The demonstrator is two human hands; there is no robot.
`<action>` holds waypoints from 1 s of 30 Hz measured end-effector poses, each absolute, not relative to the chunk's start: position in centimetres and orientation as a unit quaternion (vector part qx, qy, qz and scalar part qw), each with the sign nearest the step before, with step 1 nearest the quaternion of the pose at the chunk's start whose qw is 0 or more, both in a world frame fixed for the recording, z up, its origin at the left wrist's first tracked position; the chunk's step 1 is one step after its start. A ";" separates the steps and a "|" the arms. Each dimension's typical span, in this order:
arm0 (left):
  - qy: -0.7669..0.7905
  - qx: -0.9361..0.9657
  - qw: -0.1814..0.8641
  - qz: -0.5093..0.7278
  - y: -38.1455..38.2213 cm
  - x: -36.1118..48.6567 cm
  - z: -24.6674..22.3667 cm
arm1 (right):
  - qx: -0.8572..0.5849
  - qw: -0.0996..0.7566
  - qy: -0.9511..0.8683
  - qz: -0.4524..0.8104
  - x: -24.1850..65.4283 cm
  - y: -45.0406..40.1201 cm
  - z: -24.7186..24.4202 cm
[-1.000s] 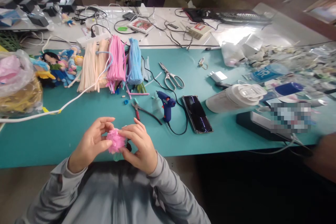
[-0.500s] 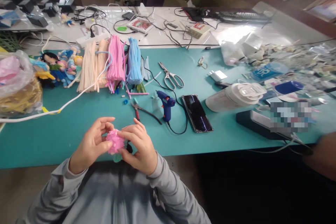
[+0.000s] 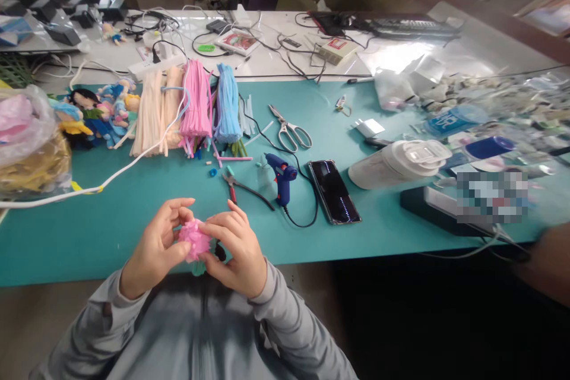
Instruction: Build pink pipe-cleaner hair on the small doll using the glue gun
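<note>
The fluffy pink piece [image 3: 195,240] sits at the mat's near edge, pinched between the curved left hand [image 3: 157,247] and the right hand [image 3: 234,248], palms facing inward, sleeved forearms angled toward each other.

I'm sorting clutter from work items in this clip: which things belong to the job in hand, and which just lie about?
Job, by the look of it:
pink piece, held in left hand and right hand
pipe cleaners
glue gun
pliers
scissors

Lying about, probably:
phone
tumbler
charger
keyboard
</note>
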State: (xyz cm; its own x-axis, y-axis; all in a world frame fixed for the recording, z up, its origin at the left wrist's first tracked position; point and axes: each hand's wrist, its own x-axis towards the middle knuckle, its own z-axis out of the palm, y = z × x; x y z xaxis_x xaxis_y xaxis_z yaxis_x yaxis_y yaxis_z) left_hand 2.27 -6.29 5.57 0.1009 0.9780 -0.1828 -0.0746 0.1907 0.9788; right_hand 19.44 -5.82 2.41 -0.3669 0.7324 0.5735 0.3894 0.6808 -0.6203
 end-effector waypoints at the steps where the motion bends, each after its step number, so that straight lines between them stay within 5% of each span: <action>1: 0.501 0.454 0.585 0.448 -6.3 2.3 5.6 | -0.350 0.440 -0.804 0.193 19.4 -5.8 2.4; 30: 0.447 0.444 0.631 0.453 -5.9 1.7 4.5 | -0.367 0.451 -0.787 0.206 19.6 -5.9 2.1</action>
